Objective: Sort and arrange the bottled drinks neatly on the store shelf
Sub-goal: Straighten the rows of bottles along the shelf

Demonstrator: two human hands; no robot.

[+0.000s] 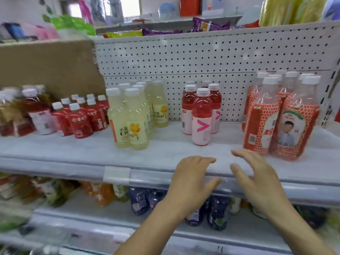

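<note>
Standing in a cluster mid-shelf, pink V-label bottles (201, 116) wear white caps; bare shelf (165, 150) surrounds them. Left hand (191, 179) and right hand (257, 177) hover spread, empty, at the front edge.

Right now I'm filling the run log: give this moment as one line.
left hand: empty, open | right hand: empty, open | both above shelf edge | nearest: pink bottles | red-label bottles: untouched

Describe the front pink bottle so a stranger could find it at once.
On the white pegboard-backed shelf, find the small pink cluster between the pale yellow bottles and the tall red-patterned bottles. The front pink bottle stands nearest the edge, showing a bold pink V.
</note>
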